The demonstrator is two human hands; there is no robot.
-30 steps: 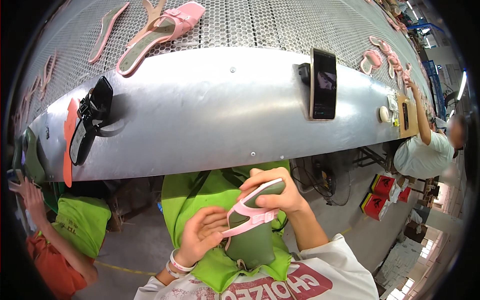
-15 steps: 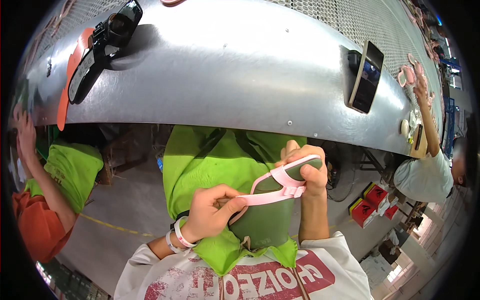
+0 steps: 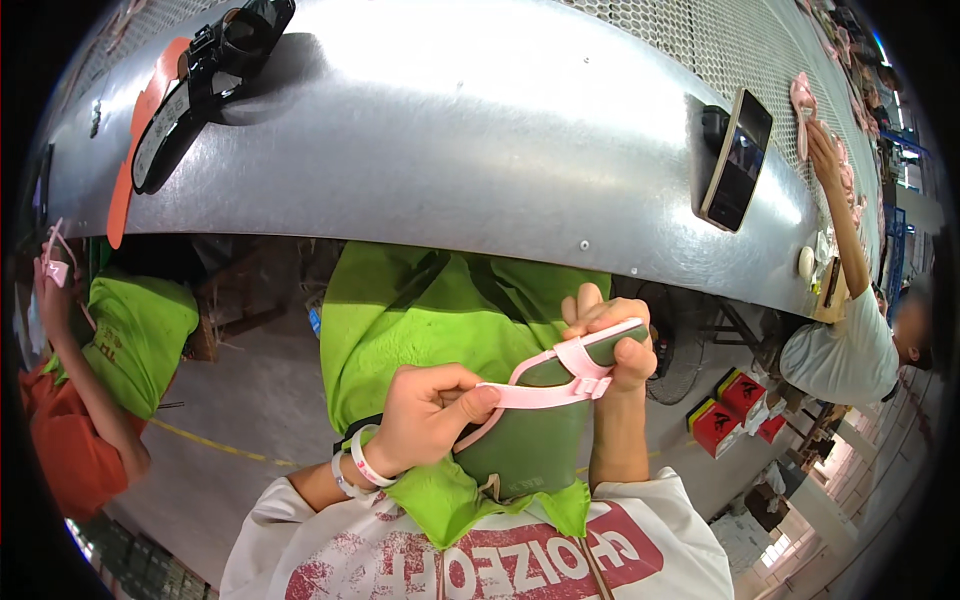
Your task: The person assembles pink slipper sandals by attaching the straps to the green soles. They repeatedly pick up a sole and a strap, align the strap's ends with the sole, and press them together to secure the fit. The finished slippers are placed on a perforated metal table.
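Observation:
Above my lap I hold a pink sandal (image 3: 540, 395) with a buckle or bow-like piece on its strap. My right hand (image 3: 625, 340) is closed around one end, thumb over the dark green surface there. Between thumb and fingers, my left hand (image 3: 430, 415) pinches the loose end of the long pink strap, pulled out to the left. Behind the sandal is the dark green bib (image 3: 530, 460) of my apron. Its lime green skirt (image 3: 410, 340) spreads over my lap. The sandal's underside is hidden.
On the metal table (image 3: 450, 160) stand a black sandal (image 3: 190, 110) beside a flat orange piece (image 3: 130, 190) and a propped phone (image 3: 740, 160). White mesh (image 3: 690, 50) runs behind. Co-workers sit on both sides. Red boxes (image 3: 715, 425) stand on the floor.
My hands keep their grip, with the sandal barely shifted. A pink sandal now shows in the left co-worker's hand. The right co-worker's hand has moved to pink pieces on the mesh.

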